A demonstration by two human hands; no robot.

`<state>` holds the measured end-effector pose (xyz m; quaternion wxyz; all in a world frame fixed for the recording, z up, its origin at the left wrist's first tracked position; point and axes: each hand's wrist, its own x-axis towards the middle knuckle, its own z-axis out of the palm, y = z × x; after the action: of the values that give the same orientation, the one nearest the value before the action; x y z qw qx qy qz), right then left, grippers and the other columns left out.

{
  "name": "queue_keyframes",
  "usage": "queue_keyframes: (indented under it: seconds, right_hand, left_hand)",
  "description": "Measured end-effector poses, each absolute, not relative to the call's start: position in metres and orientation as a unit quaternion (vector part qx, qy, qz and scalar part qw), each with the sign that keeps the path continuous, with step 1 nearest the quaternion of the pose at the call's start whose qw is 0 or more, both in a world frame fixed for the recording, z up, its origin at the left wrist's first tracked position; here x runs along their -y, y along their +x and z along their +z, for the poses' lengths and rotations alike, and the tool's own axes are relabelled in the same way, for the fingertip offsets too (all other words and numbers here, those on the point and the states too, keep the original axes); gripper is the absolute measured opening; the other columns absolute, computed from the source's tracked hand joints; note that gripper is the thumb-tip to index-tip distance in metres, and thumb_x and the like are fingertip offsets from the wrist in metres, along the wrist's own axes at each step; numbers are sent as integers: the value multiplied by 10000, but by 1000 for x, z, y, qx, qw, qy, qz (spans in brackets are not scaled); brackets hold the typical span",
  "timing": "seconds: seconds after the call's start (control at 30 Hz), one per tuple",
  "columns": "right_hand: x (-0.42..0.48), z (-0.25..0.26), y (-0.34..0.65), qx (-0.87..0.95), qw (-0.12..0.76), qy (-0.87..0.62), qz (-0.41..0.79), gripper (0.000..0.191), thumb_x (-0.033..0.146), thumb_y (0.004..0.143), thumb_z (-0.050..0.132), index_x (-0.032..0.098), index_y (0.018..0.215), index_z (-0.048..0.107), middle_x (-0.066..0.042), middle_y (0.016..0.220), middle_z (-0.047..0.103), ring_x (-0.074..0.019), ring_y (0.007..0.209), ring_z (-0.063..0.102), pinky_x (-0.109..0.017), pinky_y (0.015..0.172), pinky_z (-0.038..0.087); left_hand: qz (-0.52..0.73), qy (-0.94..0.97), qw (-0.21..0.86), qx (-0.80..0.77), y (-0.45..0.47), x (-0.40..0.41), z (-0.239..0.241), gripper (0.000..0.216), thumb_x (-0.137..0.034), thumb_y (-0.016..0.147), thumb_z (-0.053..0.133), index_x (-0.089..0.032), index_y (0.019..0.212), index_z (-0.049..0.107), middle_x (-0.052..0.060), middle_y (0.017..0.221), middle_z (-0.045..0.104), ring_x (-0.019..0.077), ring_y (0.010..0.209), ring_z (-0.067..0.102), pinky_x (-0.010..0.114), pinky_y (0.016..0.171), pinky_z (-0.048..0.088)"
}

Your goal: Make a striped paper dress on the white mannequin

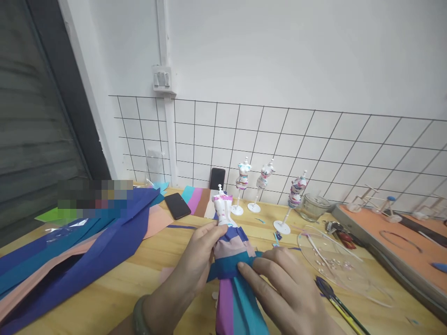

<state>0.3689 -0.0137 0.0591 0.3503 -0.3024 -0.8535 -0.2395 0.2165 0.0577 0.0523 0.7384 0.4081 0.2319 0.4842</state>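
Observation:
A small white mannequin (224, 210) with pink marks on its bodice stands in the middle, dressed in layered crepe paper of blue, pale pink, teal and purple. My left hand (200, 251) is closed round its waist, thumb in front and the other fingers partly hidden behind. Across the skirt (225, 302) runs a teal paper strip (226, 265). My right hand (288, 284) grips this strip near its right end, one fingertip pressing on its front and the other fingers bent. The mannequin's lower part is covered by the paper.
Three mannequins on stands (282, 227) are behind, beside a glass jar (314, 207). Paper sheets (115, 251) and a phone (177, 206) lie left; another phone (217, 178) leans on the wall. Right are scissors (326, 288), a clear tray with beads (328, 265) and an orange board (394, 232).

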Motion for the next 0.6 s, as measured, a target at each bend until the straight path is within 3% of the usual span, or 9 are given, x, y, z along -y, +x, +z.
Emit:
queue_keyframes:
  seconds: [0.2,0.47,0.6]
  right_hand:
    - [15,59,366,859,341,-295,-243,328,72,958,324,55,938,651,-77,604,641,-178,567,526,-325,515,371]
    - [12,58,359,864,330,-282,-255,302,24,922,343,76,916,641,-42,554,617,-157,504,518,-310,471,359]
    - [13,53,359,866,327,-277,-258,233,86,906,406,87,916,639,-24,541,589,-156,475,478,-315,452,347]
  left_hand:
    - [482,422,735,-223,218,-59,55,178,-236,827,573,-143,925,689,28,750,710,165,711,646,231,621,461]
    - [503,414,723,-231,217,-56,55,125,-199,785,614,-168,871,700,13,758,729,165,708,655,224,629,466]
    - [510,418,720,-216,217,-59,55,239,-204,805,597,-174,1029,674,35,863,740,190,787,670,241,675,485]
